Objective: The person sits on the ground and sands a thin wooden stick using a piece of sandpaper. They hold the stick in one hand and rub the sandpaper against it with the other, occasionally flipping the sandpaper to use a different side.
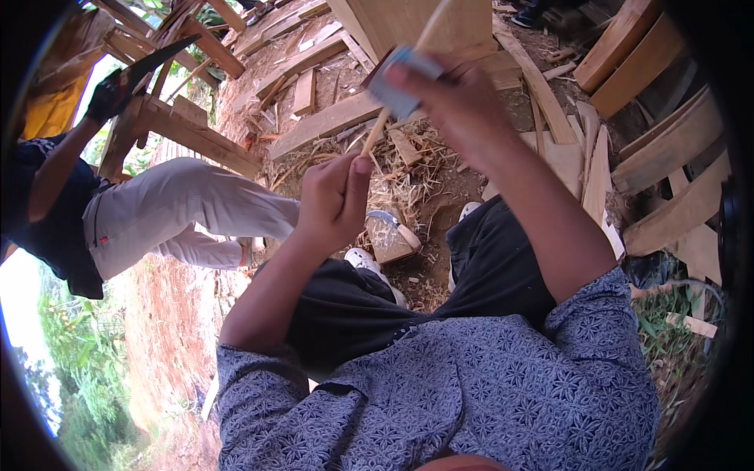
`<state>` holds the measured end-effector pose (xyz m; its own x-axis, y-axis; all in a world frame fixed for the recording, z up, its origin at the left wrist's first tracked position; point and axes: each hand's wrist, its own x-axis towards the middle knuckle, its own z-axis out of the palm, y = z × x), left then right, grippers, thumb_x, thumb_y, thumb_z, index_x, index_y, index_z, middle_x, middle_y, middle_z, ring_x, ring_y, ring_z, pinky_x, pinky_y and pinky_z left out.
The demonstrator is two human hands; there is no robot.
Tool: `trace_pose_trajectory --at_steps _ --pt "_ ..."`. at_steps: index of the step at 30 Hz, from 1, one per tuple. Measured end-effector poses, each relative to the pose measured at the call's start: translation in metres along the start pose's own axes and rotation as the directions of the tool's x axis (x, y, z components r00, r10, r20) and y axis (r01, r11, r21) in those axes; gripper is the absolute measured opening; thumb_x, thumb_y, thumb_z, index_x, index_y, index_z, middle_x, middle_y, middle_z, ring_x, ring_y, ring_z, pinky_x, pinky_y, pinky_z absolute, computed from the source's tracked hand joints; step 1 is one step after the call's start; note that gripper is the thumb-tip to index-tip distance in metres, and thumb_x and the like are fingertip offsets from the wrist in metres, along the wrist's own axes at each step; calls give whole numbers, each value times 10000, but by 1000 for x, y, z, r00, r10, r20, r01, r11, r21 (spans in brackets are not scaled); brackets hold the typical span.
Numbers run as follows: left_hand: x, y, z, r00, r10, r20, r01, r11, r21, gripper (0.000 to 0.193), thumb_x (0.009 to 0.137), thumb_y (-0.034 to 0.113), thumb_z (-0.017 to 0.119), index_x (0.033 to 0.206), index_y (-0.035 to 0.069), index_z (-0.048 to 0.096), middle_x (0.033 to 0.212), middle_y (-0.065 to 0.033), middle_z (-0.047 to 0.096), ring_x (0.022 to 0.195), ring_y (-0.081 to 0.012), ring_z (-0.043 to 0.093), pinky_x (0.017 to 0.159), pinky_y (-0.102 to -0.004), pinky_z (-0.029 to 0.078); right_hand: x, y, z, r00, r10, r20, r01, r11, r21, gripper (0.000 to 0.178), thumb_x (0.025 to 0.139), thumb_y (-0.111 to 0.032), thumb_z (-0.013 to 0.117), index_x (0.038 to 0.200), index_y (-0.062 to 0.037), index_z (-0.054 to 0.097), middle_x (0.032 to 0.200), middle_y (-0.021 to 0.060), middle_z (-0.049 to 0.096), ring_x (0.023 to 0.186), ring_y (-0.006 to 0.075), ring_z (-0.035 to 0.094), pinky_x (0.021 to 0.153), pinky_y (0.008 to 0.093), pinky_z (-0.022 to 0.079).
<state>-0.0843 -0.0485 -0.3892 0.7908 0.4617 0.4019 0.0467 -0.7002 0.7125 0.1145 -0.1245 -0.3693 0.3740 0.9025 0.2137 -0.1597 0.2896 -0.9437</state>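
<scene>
A thin, pale wooden stick (375, 133) slants up and away in front of me. Its near end is gripped in my left hand (334, 196), fingers closed with the thumb on top. Farther up, my right hand (467, 114) is closed on a folded piece of sandpaper (404, 78), blue-grey with a dark reddish-brown edge, which lies against the stick. The right hand is slightly blurred, and its fingers are partly hidden behind the sheet. Between my feet, a sickle (408, 236) with a curved blade and wooden handle rests on a wooden block (389, 245).
At left a co-worker in light trousers (188, 200) holds a handsaw (161, 59) in a gloved hand beside a timber frame (196, 137). Wood shavings (424, 177) cover the ground ahead. A large board (385, 31) stands beyond my hands; planks (667, 184) are stacked at right.
</scene>
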Motion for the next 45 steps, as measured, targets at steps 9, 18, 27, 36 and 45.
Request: trace_pose_trajectory --at_steps 9,18,27,36,45 --pt "0 -7 -4 995 -18 98 49 943 -328 466 1077 253 392 674 25 444 542 -29 403 472 -146 402 487 -318 336 -3 11 8 995 -65 -75 72 992 100 413 842 -311 802 1051 28 693 924 100 725 846 148 703 767 280 567" --pt "2 -5 -9 987 -1 163 66 917 -393 512 1084 291 372 650 32 447 538 -21 425 473 -129 418 484 -307 341 -13 15 13 999 51 -19 -54 961 -273 409 830 -337 809 1040 -4 699 921 99 725 799 138 697 672 266 561" --pt "2 -2 -14 985 8 170 42 957 -286 525 1097 301 306 656 48 440 556 -11 439 494 -107 406 488 -281 337 -15 26 25 1000 7 -11 -7 998 -57 376 867 -386 771 943 -23 709 721 13 649 630 59 573 538 198 409" --pt "1 -4 -12 989 -91 116 120 954 -276 514 1099 322 336 687 48 475 595 19 432 545 -76 376 507 -272 328 -19 11 28 983 38 180 -95 941 325 307 887 -245 771 1074 -41 640 848 28 690 762 93 665 684 238 547" --pt "3 -8 -11 998 -36 50 46 978 -202 344 1035 230 516 774 8 550 602 -71 521 516 -147 492 519 -311 395 -23 13 36 980 120 160 -156 958 240 181 890 -208 764 836 -63 670 760 35 671 678 95 640 627 233 506"
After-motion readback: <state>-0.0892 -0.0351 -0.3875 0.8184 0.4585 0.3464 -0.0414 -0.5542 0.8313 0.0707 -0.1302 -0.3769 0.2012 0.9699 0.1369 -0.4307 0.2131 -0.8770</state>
